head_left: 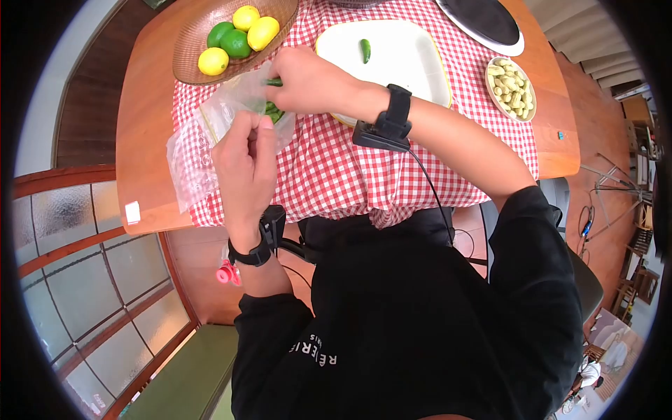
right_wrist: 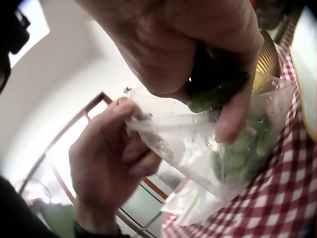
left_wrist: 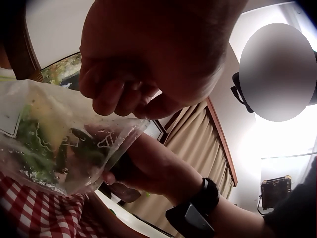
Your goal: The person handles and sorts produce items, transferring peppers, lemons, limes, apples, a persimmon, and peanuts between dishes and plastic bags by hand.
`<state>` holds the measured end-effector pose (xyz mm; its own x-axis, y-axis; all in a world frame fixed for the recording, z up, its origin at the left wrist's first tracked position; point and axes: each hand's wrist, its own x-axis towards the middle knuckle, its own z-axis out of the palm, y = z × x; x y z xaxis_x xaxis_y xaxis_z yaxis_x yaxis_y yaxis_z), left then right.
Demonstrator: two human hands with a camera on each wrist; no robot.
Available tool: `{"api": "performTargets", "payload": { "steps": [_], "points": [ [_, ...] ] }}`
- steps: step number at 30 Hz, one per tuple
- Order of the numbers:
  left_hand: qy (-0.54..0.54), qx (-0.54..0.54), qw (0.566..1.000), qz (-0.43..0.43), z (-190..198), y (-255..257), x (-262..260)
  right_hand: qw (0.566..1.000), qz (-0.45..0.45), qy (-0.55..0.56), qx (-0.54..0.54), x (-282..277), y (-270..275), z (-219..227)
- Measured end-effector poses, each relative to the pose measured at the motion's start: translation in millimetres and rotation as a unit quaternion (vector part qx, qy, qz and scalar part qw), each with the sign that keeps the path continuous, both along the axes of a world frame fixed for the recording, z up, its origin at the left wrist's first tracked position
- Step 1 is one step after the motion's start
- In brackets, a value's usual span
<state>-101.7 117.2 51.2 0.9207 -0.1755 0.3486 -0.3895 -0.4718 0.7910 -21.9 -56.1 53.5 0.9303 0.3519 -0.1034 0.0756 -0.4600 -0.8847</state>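
Observation:
My left hand [head_left: 245,157] pinches the rim of a clear plastic bag [head_left: 190,164] above the left part of the checked cloth. Several green peppers [right_wrist: 240,156] lie inside the bag, blurred by the wet plastic. In the bag's mouth is my right hand [head_left: 308,80], with a green pepper [right_wrist: 218,94] gripped between thumb and fingers. The palm hides part of that pepper. One more green pepper [head_left: 365,50] lies on the white tray [head_left: 409,66] with a yellow rim, just beyond my right wrist.
A brown woven basket [head_left: 187,52] with lemons and green citrus stands behind the bag. To the right are a bowl of peanuts [head_left: 511,89] and a black-and-white round plate [head_left: 483,21]. The red-checked tablecloth [head_left: 322,175] hangs over the table's front edge.

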Motion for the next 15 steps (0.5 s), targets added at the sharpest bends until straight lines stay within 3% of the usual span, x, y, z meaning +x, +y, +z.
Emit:
{"api": "performTargets", "payload": {
  "steps": [2,3,5,6,7,8,12,14,15],
  "points": [
    [-0.018,-0.001,1.0,-0.013,-1,-2,1,0.968,0.026,-0.214,-0.126,2,3,-7],
    [-0.019,0.0,1.0,-0.013,-1,-1,1,0.968,0.026,-0.215,-0.126,4,1,-11],
    [-0.017,-0.016,1.0,-0.002,-3,2,1,0.997,0.048,-0.058,-0.013,4,-2,-6],
    [-0.017,-0.016,1.0,-0.002,-2,2,0,0.997,0.048,-0.057,-0.012,4,-2,-7],
    [-0.006,-0.016,1.0,-0.005,1,3,-1,0.99,0.026,0.077,0.118,4,-2,-7],
    [0.004,-0.017,1.0,-0.008,3,3,-3,0.947,0.002,0.209,0.244,4,-2,-7],
    [0.016,-0.003,1.0,-0.015,5,4,-4,0.9,-0.034,0.272,0.338,-8,-3,-3],
    [0.006,-0.006,1.0,-0.014,4,5,-5,0.827,-0.059,0.338,0.445,-14,-8,-4],
    [0.006,-0.006,1.0,-0.013,4,6,-6,0.827,-0.059,0.339,0.445,-15,-8,-4]
  ]
}}
